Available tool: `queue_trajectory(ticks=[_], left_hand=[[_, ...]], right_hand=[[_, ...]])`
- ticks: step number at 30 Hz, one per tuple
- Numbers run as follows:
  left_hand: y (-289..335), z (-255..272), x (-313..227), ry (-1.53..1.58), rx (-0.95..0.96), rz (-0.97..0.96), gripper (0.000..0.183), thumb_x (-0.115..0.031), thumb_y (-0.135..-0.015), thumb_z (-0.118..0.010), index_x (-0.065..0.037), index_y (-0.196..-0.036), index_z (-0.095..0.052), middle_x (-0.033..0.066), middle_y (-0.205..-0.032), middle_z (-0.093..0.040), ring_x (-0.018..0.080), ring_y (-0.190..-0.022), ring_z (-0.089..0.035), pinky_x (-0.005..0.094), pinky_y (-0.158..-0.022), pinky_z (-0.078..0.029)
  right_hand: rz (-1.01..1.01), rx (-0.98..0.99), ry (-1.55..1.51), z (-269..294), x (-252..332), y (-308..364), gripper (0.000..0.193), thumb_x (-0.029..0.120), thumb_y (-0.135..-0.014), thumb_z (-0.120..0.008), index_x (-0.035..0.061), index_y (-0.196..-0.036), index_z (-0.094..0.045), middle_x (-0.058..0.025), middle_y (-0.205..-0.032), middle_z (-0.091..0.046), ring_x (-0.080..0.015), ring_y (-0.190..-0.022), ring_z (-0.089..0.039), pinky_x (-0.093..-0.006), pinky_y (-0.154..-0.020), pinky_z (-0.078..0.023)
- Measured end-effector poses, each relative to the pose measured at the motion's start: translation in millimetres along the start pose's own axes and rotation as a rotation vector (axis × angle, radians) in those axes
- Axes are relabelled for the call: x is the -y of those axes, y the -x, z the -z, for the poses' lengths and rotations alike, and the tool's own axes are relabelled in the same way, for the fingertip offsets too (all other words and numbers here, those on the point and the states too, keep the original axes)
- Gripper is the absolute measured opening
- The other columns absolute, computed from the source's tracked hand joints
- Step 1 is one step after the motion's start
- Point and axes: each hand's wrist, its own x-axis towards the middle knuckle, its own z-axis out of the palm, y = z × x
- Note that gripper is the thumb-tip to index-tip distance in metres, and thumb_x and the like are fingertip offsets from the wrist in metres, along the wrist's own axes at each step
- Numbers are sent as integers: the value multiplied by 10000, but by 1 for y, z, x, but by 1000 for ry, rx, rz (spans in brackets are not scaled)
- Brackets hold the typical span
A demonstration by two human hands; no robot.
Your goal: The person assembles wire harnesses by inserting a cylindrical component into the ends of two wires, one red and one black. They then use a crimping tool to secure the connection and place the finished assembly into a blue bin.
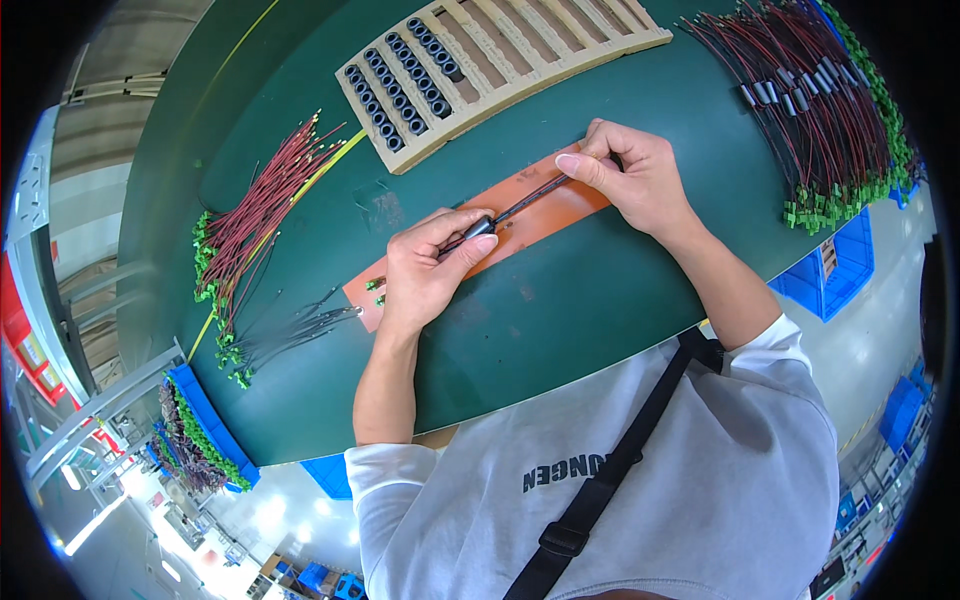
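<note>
Over an orange strip [552,212] on the green table, a dark cable [528,203] is stretched between my two hands. My left hand [415,270] is closed, thumb and fingers pinching a black ferrite core [482,227] around the cable. Up and to the right, my right hand [640,180] pinches the cable's far end between thumb and forefinger; its tip is mostly hidden by the fingers. Small green connectors [377,285] show beside my left hand, above the strip's left end.
A beige slotted tray [545,75] with rows of black ferrite cores [398,85] lies at the back. Red wires [265,190] with green connectors lie left, near loose black wires [310,325]. At right is a pile of wires with cores [830,120]. Blue bins [850,265] adjoin the table.
</note>
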Motion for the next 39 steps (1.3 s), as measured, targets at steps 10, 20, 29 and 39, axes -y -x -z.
queue_trajectory(ticks=[10,20,29,39], left_hand=[[-1,-4,-4,-18,-43,19,250,-39,-926,-767,45,-1161,-758,50,-934,-707,89,-809,-584,224,-691,-441],[3,-9,-10,-114,-147,-32,263,-105,-908,-791,7,-1145,-768,58,-889,-722,125,-784,-629,294,-702,-507],[26,14,-3,-516,-169,-262,133,-110,-937,-722,3,-1002,-750,95,-812,-651,249,-777,-571,360,-739,-469],[26,15,16,-550,-193,-344,152,-143,-975,-648,-11,-935,-712,103,-842,-657,294,-799,-565,401,-801,-465]], right_hand=[[11,3,23,2,2,1,313,182,-914,-823,30,-727,-624,49,-634,-397,-63,-611,-357,-270,-547,-315],[54,-30,269,5,8,-1,335,197,-896,-830,33,-708,-606,12,-613,-435,-96,-604,-402,-290,-559,-353],[-42,-20,173,7,10,4,335,166,-891,-821,30,-719,-568,-35,-631,-463,-146,-616,-487,-299,-635,-421],[523,211,890,-15,59,-5,303,246,-840,-820,85,-1060,-689,-102,-1069,-646,-315,-1044,-602,-436,-906,-437]])
